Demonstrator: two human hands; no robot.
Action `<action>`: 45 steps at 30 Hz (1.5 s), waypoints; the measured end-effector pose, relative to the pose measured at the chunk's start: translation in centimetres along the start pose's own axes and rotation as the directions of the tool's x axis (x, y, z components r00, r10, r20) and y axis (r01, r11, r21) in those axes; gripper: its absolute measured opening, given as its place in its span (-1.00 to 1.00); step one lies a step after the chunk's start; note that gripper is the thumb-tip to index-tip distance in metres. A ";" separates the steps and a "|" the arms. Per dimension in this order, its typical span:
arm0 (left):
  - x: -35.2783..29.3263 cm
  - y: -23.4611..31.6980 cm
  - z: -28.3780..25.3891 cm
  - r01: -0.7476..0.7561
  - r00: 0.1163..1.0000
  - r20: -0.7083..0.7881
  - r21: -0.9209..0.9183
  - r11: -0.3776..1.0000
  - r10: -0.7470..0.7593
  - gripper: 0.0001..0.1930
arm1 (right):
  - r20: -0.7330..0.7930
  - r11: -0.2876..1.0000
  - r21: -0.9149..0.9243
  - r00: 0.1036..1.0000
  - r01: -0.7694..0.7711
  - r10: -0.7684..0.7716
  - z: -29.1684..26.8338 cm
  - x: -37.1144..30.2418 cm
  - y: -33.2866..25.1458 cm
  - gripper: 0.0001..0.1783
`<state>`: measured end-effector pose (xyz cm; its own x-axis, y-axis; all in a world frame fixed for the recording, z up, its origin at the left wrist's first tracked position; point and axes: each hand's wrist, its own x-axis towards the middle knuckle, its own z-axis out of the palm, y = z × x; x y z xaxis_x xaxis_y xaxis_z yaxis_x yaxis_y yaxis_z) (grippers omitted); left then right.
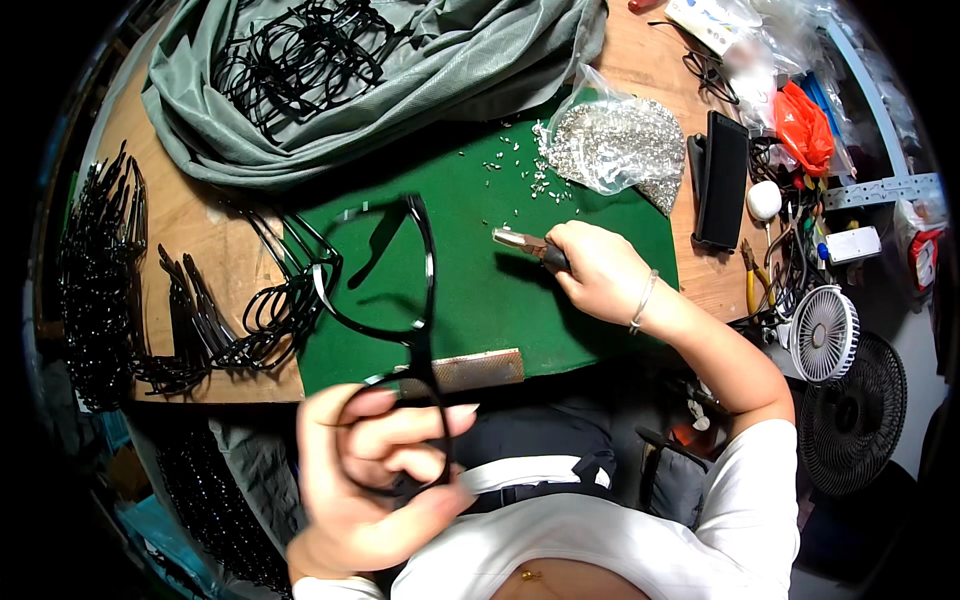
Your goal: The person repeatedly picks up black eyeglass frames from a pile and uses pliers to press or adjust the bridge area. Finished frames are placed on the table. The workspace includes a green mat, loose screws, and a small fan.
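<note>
Lifting a black eyeglass frame (385,290) up near the face, the left hand (375,480) pinches one rim between curled fingers, lens openings turned for a look. The right hand (600,272) rests on the green mat (480,300), fingers wrapped round a small pair of pliers (525,245), jaws pointing toward the spilled bag of tiny metal parts (615,145) on the worktop (200,230).

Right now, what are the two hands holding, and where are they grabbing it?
Left hand grips a black glasses frame by one lens rim; right hand holds a small tool by its handle.
</note>
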<state>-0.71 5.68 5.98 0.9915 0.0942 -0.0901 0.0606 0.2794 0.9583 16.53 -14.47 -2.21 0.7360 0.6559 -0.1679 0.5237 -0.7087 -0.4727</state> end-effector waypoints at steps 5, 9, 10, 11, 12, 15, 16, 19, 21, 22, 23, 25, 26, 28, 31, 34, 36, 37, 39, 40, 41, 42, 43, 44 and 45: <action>0.1 -4.0 1.8 -0.004 0.999 -0.052 0.055 0.998 0.007 -0.13 | 0.099 0.988 0.060 0.985 -0.146 0.139 -0.6 0.0 0.4 -0.84; 1.1 -5.1 1.6 -0.110 0.994 0.030 0.043 0.993 0.109 -0.02 | -0.024 0.992 -0.123 1.000 0.011 -0.014 0.4 -0.4 0.2 -0.84; 1.3 -5.0 1.7 -0.112 0.993 0.031 0.040 0.993 0.111 -0.01 | -0.021 0.997 -0.082 1.000 -0.004 0.002 0.4 -0.6 0.2 -0.84; 1.5 -4.8 2.0 -0.113 0.993 0.032 0.037 0.993 0.112 0.01 | -0.018 0.999 -0.041 1.000 -0.019 0.018 0.2 -0.8 0.0 -0.84; 1.8 -4.7 2.2 -0.114 0.993 0.038 0.029 0.993 0.112 0.02 | -0.014 0.999 -0.004 0.999 -0.041 0.040 -0.1 -1.2 -0.2 -0.84; 2.6 -5.2 2.4 -0.145 0.989 0.035 0.144 0.979 0.141 -0.03 | -0.019 0.914 0.399 0.996 -0.069 0.083 -2.0 -2.7 -3.3 -0.87; 3.0 -5.5 2.7 -0.193 0.981 0.040 0.200 0.961 0.189 -0.06 | -0.013 0.846 0.525 0.993 -0.097 0.121 -2.7 -3.4 -4.6 -0.87; 3.5 -6.0 4.1 -0.243 0.966 -0.018 0.282 0.928 0.258 -0.08 | -0.037 0.637 0.770 0.996 -0.023 0.080 -2.4 -5.3 -6.6 -0.89; 3.5 -6.1 4.6 -0.244 0.963 -0.029 0.332 0.911 0.268 -0.07 | -0.083 0.625 0.781 0.993 0.013 0.083 -1.6 -5.5 -6.9 -0.88; 3.6 -6.2 4.8 -0.243 0.962 -0.037 0.338 0.909 0.271 -0.07 | -0.084 0.596 0.803 0.990 0.003 0.109 -1.5 -5.5 -7.0 -0.88; 3.6 -6.3 4.9 -0.242 0.961 -0.045 0.344 0.907 0.274 -0.08 | -0.074 0.590 0.808 0.992 0.002 0.098 -1.4 -5.5 -6.9 -0.85; 3.5 -6.5 5.0 -0.239 0.959 -0.056 0.363 0.900 0.278 -0.09 | 0.004 0.405 0.912 0.988 -0.067 0.153 -1.1 -5.5 -7.2 -0.83; 3.4 -6.6 5.0 -0.243 0.957 -0.057 0.371 0.896 0.283 -0.09 | 0.048 0.305 0.947 0.984 -0.100 0.174 -1.1 -5.5 -7.3 -0.82; 3.3 -6.5 4.8 -0.230 0.963 -0.040 0.393 0.890 0.267 -0.10 | 0.284 0.166 0.938 0.949 -0.305 0.136 -2.1 -4.8 -7.0 -0.80; 3.6 -5.4 4.0 -0.146 0.989 0.045 0.303 0.942 0.139 -0.12 | 0.491 0.157 0.855 0.869 -0.494 0.063 -3.2 -4.5 -6.6 -0.80; 3.8 -4.4 3.5 -0.093 0.992 0.097 0.149 0.984 0.079 -0.14 | 0.418 0.194 0.892 0.909 -0.409 -0.005 -2.8 -4.5 -6.9 -0.79; 3.9 -4.0 3.1 -0.105 0.988 0.126 0.113 0.988 0.090 -0.14 | 0.396 0.163 0.908 0.917 -0.385 -0.043 -3.6 -4.3 -7.8 -0.79; 3.9 -3.8 3.0 -0.110 0.985 0.140 0.095 0.989 0.097 -0.14 | 0.399 0.149 0.911 0.914 -0.386 -0.070 -3.8 -4.2 -7.9 -0.81; 3.7 -3.5 2.9 -0.067 0.990 0.128 0.022 0.997 0.064 -0.13 | 0.404 0.088 0.914 0.908 -0.395 -0.114 -3.1 -4.3 -7.7 -0.82; 3.6 -3.3 2.9 -0.046 0.991 0.127 -0.011 0.999 0.047 -0.13 | 0.400 0.055 0.917 0.907 -0.396 -0.135 -2.9 -4.4 -7.7 -0.83; 3.4 -3.1 2.7 -0.040 0.991 0.126 -0.004 0.999 0.040 -0.13 | 0.435 0.062 0.901 0.888 -0.430 -0.147 -3.0 -4.4 -7.7 -0.84; 3.3 -2.6 2.6 -0.020 0.993 0.112 -0.045 0.999 0.025 -0.12 | 0.421 0.013 0.905 0.891 -0.425 -0.169 -3.1 -4.2 -8.2 -0.83; 3.1 -2.2 2.5 -0.003 0.996 0.086 -0.071 0.997 0.009 -0.11 | 0.412 0.031 0.910 0.892 -0.414 -0.183 -3.7 -4.0 -8.6 -0.83; 3.0 -1.8 2.4 0.013 0.998 0.060 -0.097 0.995 -0.008 -0.10 | 0.403 0.050 0.914 0.894 -0.402 -0.197 -4.2 -3.9 -8.9 -0.82; 2.8 -1.1 2.4 0.051 0.999 0.025 -0.121 0.991 -0.048 -0.08 | 0.383 0.145 0.922 0.898 -0.359 -0.217 -4.2 -3.9 -8.6 -0.81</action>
<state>2.29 3.33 5.29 0.9900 0.0564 -0.1296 0.0968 0.3971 0.9127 10.92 -12.03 6.14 0.3830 0.8421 -0.3798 -0.5835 -0.0982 -0.8062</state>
